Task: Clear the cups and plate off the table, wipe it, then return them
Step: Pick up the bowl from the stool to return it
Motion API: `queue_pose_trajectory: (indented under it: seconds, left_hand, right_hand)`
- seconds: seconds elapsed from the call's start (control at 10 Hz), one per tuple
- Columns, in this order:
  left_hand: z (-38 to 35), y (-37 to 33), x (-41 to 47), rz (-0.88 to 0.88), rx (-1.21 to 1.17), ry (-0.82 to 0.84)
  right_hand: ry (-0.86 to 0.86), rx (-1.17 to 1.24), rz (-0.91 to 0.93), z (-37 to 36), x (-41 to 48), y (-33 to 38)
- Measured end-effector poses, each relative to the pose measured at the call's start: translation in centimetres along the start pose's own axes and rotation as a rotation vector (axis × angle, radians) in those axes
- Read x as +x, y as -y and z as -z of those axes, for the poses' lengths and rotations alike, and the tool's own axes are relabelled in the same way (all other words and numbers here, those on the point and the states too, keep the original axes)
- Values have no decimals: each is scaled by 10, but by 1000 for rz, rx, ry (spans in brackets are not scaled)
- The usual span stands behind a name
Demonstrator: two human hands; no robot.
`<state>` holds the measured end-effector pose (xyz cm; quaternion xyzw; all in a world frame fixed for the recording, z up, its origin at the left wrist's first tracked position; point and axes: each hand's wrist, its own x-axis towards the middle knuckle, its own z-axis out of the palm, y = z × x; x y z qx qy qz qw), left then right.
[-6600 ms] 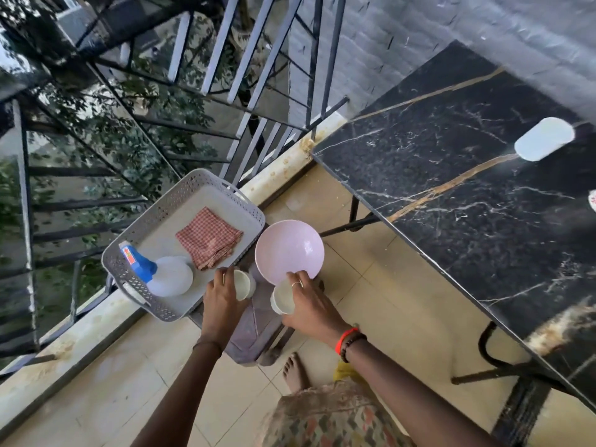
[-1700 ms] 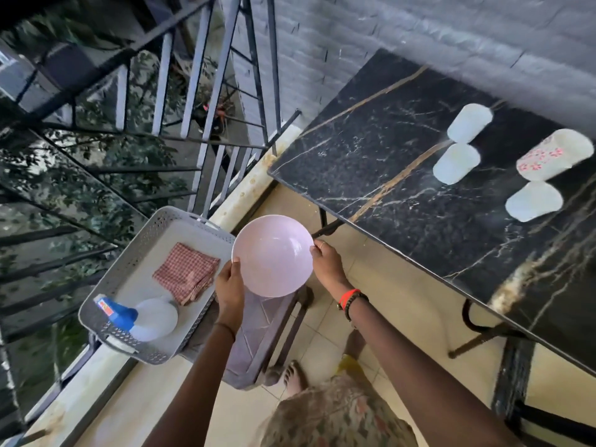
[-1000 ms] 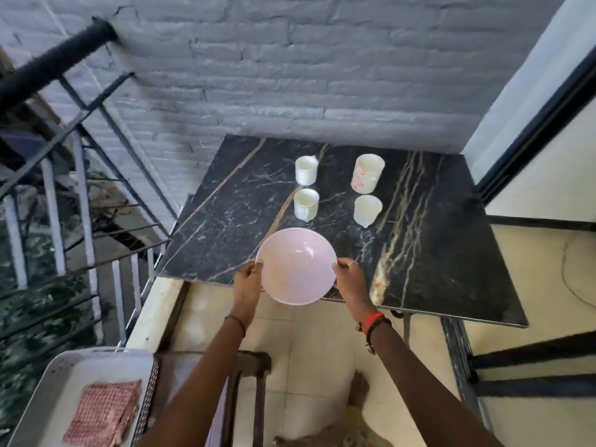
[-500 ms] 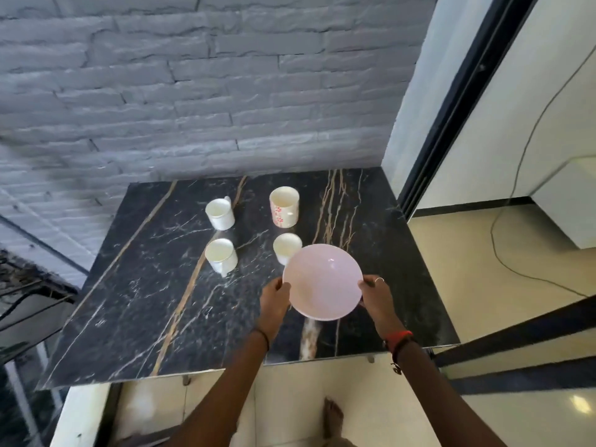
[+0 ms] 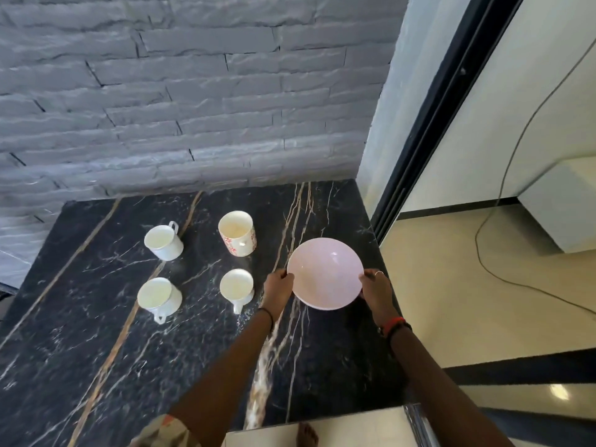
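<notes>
A pale pink plate (image 5: pixel 325 273) is held over the right part of the black marble table (image 5: pixel 96 343). My left hand (image 5: pixel 278 289) grips its left rim and my right hand (image 5: pixel 376 290) grips its right rim. Whether the plate touches the tabletop cannot be told. Left of the plate stand three white cups, at back left (image 5: pixel 163 241), front left (image 5: pixel 158 297) and centre (image 5: pixel 237 287). A taller floral mug (image 5: pixel 237 233) stands behind the centre cup. All are upright and appear empty.
A grey stone wall (image 5: pixel 180 91) backs the table. A dark door frame (image 5: pixel 429 117) rises just right of the table, with cream floor (image 5: pixel 483 285) and a trailing cable (image 5: pixel 503 272) beyond. The table's right edge lies close to my right hand.
Both hands have carried the plate from the stool near the railing to the table, then farther forward and right over the tabletop. The view has swung from the railing to the table.
</notes>
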<state>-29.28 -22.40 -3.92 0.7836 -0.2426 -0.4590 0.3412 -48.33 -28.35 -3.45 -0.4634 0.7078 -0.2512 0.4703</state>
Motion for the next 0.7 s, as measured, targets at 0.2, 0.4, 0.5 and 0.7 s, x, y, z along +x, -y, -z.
queue_pose_trajectory:
  seconds: [0.2, 0.4, 0.5, 0.7]
  left_hand:
    - [-16, -13, 33, -14, 3, -17]
    - [-22, -23, 51, 0, -22, -55]
    - [-22, -31, 55, -12, -32, -69]
    - [-21, -48, 50, -70, 2, -67]
  right_hand:
    - [-4, -11, 11, -1, 33, 13]
    - [13, 0, 21, -6, 54, 20]
    - [27, 15, 27, -7, 59, 25]
    - [24, -39, 47, -6, 59, 37]
